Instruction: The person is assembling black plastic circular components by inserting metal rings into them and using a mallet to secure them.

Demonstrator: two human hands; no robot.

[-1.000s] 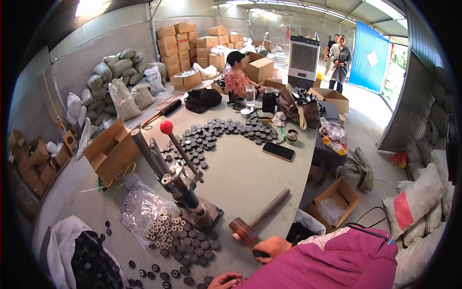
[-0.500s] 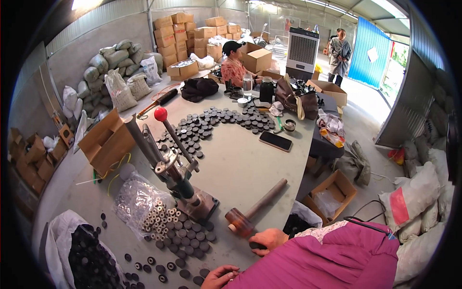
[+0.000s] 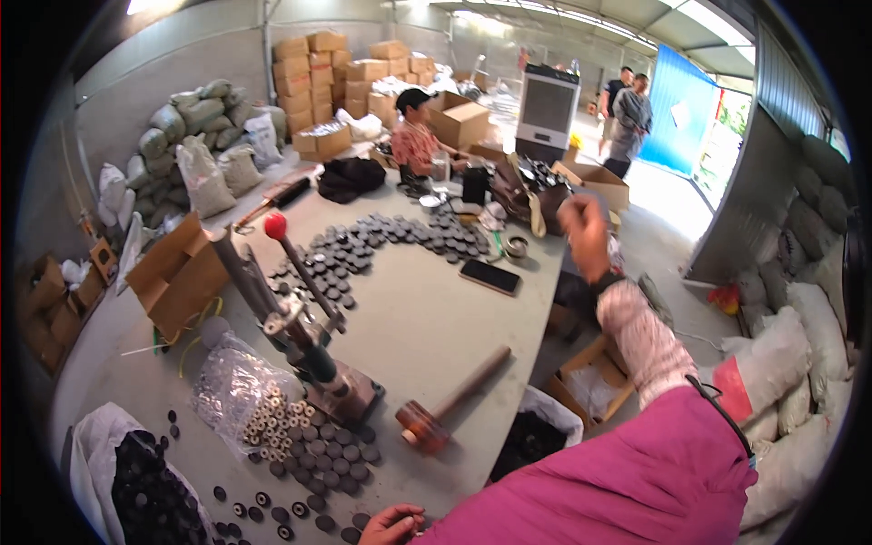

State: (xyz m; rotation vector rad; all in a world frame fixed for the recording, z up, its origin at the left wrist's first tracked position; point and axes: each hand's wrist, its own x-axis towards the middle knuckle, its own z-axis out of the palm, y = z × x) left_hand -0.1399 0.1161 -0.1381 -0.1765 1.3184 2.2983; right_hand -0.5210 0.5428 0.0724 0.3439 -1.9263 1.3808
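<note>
My right hand (image 3: 586, 234) is raised in the air beyond the table's right edge, arm stretched out in a pink sleeve. Its fingers are curled in and slightly blurred; what they hold, if anything, is hidden. At the bottom edge my left hand (image 3: 392, 527) is only partly in view, fingers bent together beside loose black round discs (image 3: 324, 523); I cannot make out anything in it. A wooden mallet (image 3: 423, 427) lies on the table between my hands. Left of it stands a hand press (image 3: 313, 359) with a red-knobbed lever, by a pile of dark discs (image 3: 331, 459).
A clear plastic bag (image 3: 227, 386) spills small metal-centred rings. A white sack (image 3: 91, 454) holds black parts. More discs (image 3: 350, 250) and a phone (image 3: 490, 277) lie farther back. Cartons (image 3: 595, 377) stand right of the table; a seated person (image 3: 418, 136) works at the far end.
My right hand has risen from beside the mallet, where it held a dark disc, and swung forward and up to the right. My left hand stays low. The whole view has shifted slightly.
</note>
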